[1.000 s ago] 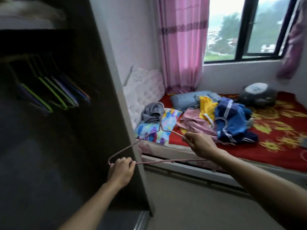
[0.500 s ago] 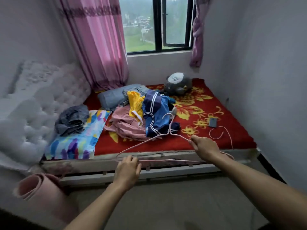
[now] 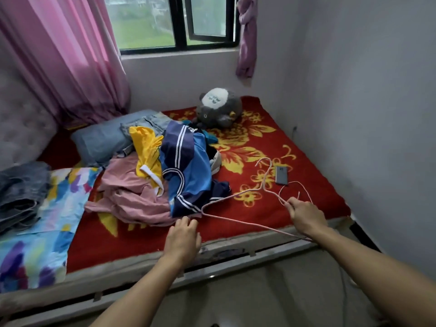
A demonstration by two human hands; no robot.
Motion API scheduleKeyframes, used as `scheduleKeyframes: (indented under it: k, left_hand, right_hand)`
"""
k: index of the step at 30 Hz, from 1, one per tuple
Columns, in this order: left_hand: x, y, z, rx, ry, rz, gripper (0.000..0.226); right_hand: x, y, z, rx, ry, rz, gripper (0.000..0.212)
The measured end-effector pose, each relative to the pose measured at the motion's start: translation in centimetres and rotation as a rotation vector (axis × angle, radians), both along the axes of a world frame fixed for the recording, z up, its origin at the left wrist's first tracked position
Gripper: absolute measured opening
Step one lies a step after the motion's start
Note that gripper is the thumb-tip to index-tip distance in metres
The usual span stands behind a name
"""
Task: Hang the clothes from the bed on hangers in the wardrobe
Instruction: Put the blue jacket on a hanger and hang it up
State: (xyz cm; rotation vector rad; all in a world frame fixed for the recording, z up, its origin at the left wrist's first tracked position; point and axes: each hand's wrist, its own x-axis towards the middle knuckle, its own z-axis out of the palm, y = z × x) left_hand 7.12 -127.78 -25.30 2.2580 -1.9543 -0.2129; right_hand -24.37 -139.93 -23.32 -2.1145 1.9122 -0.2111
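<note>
Above bed [image 3: 259,213], right hand [image 3: 306,215] gripping hanger [image 3: 247,223], corner hidden

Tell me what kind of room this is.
Most likely a small bedroom: a bed with a red flowered blanket and a pillow, a pile of clothes on it, and a pink curtain beside the window. The right hand grips a hanger.

I see L hand [image 3: 183,236] at 6 o'clock, R hand [image 3: 306,217] at 4; forearms [image 3: 141,286] look bare, pic's soft.
</note>
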Motion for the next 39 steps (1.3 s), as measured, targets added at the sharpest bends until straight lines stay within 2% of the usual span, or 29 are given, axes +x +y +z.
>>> scheduleKeyframes:
  k: [6,13,20,26,32,34,39]
  left_hand:
    - [3.0,-10.3,-2.1,0.213,-0.025,-0.053,0.031]
    - [4.7,-20.9,-5.7,0.382,0.076,-0.052,0.020]
    - [5.8,-32.1,-11.8,0.464,0.102,-0.001,0.020]
    - [5.4,-38.5,-20.9,0.517,0.186,0.078,0.019]
    - [7.1,-39.5,-29.7,0.632,0.129,0.054,0.020]
    - [8.6,-39.3,-30.5,0.628,0.147,0.096,0.020]
    - [14.5,-39.7,-27.6,0.502,0.132,0.184,0.013]
  right_hand:
    - [2.5,-9.7,-3.5,0.089,-0.201,-0.329,0.026]
    - [3.9,-22.1,-8.5,0.153,-0.354,-0.490,0.028]
    - [6.8,-34.8,-17.6,0.281,-0.496,-0.736,0.028]
    - [9.5,-40.1,-28.0,0.349,-0.489,-0.860,0.029]
    - [10.3,-39.6,-38.5,0.547,-0.302,-0.873,0.025]
    - [10.9,-39.2,-39.5,0.521,-0.241,-0.839,0.028]
    - [15.2,-38.0,-36.2,0.400,-0.088,-0.605,0.061]
